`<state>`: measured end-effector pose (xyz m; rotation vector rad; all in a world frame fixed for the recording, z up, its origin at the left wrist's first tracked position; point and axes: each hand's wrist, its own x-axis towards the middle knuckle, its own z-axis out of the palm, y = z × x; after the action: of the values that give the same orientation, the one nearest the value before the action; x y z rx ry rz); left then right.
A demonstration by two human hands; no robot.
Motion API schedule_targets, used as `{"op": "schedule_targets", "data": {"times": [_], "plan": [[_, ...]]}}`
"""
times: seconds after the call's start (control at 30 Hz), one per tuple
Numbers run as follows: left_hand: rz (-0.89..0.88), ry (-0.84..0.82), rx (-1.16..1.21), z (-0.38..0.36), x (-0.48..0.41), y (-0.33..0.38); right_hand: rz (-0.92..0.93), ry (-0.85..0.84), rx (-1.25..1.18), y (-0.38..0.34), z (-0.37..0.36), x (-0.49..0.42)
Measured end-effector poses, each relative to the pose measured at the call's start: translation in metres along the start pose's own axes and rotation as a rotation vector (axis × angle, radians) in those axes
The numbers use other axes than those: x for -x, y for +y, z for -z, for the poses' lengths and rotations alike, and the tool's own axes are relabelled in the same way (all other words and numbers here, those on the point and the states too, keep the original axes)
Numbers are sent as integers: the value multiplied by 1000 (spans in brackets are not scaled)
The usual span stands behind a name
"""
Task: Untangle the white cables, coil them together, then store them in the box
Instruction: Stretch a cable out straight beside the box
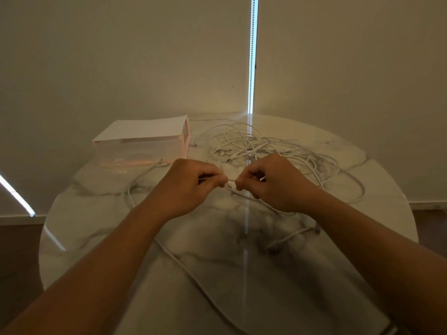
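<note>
Pinching white cable (231, 180) — left hand (191, 183), right hand (274, 184) — fingers (216, 176) hide grip.

Room in a home, as we read it, likely a dining corner by a window.

We note a round marble-topped table (290, 286) set close against the window wall. Cream roller blinds (121, 56) are drawn fully down, with a bead chain (252, 68) hanging in the bright gap between them. Below run a white skirting board (19, 220) and a dark brown floor (17, 250). On the table are household bits: white cables (254, 143) beside a pale pink box (140, 151).
</note>
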<state>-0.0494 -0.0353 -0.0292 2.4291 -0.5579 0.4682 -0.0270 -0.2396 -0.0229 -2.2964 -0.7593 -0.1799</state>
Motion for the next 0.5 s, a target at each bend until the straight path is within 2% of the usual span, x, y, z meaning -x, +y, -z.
{"op": "schedule_targets", "data": {"times": [0.1,0.27,0.5], "plan": [[49,87,7,22,-4,-15,-24,-10,-29,-3,9,0],[121,165,-14,48,-13,-35,-84,-41,-219,-6,27,5],[219,455,3,74,-14,-69,-140,-85,-306,5,52,11]]}}
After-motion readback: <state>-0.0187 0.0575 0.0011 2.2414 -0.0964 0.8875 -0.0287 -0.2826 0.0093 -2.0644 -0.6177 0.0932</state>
